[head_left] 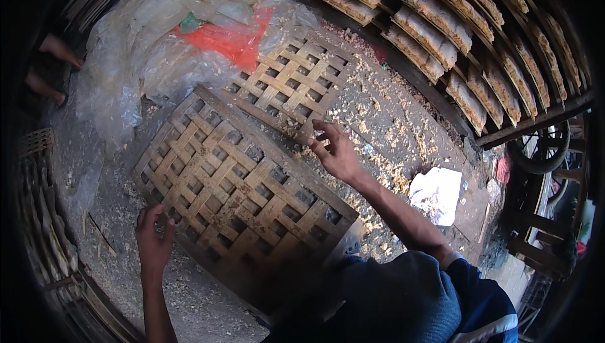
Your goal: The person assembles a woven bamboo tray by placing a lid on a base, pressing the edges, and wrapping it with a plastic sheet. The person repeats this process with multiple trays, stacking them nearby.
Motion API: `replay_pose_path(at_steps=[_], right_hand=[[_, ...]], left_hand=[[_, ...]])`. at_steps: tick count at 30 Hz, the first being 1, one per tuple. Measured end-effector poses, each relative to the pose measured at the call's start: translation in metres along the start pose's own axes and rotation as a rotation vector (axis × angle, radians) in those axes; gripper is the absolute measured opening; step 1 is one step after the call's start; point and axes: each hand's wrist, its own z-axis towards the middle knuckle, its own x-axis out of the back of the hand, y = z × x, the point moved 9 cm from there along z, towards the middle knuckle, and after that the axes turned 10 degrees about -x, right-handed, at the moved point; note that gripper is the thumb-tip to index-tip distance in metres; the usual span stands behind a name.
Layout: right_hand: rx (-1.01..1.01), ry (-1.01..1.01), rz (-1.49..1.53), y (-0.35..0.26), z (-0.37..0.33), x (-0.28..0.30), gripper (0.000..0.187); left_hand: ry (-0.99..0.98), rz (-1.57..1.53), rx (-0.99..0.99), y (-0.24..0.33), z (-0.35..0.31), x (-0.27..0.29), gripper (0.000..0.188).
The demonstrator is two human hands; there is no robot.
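Note:
A rectangular woven bamboo tray [220, 169] with a wooden frame lies at a slant in front of me, its near end blurred. My left hand [154, 239] is at its left edge, fingers apart; whether they touch the frame I cannot tell. Across the tray, my right hand [339, 155] hovers by the far right edge with fingers bent and spread. Its fingertips come close to the end of a thin wooden strip [265, 116]. Beyond that strip lies a second woven bamboo panel [295, 78], flat on the floor. No object shows in either hand.
Crumpled clear plastic sheeting [151, 46] with a red plastic piece [230, 40] spreads at far left. Pale crumbs litter the floor [391, 116]. A rack of filled trays [435, 28] stands far right. A white sheet [437, 195], a wheel [543, 154] and another person's feet [57, 69] also show.

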Motion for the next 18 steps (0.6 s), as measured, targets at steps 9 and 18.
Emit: replay_pose_path(at_steps=[9,18], right_hand=[[0.326,-0.322,-0.218,-0.040,-0.060,-0.027,0.056],[0.642,-0.299,-0.725,-0.100,-0.064,-0.041,0.060]], left_hand=[[-0.012,0.091,-0.015,-0.022,-0.043,-0.019,0.054],[-0.029,0.119,-0.027,-0.028,-0.051,-0.031,0.057]])
